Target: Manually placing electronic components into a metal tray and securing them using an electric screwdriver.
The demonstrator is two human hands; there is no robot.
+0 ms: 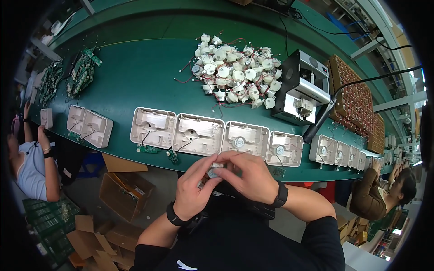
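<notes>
Close to my body, at the table's near edge, both hands meet around a small round motor (214,172) with a pale grey face. My left hand (195,184) closes on it from the left, thumb pressed to its lower side. My right hand (249,175) pinches it from the right with thumb and fingers. The fingers cover much of the part. Just beyond them stand open white plastic housings: one (198,134) with a cable and a green circuit board (172,156), and another (244,138) with a round motor seated inside.
A heap of white motors with red and black wires (237,70) lies on the green table (140,67). A black and silver machine (305,88) stands right of it, beside brown trays (352,90). More housings (325,149) line the edge. Co-workers sit on both sides; cardboard boxes (124,194) lie below left.
</notes>
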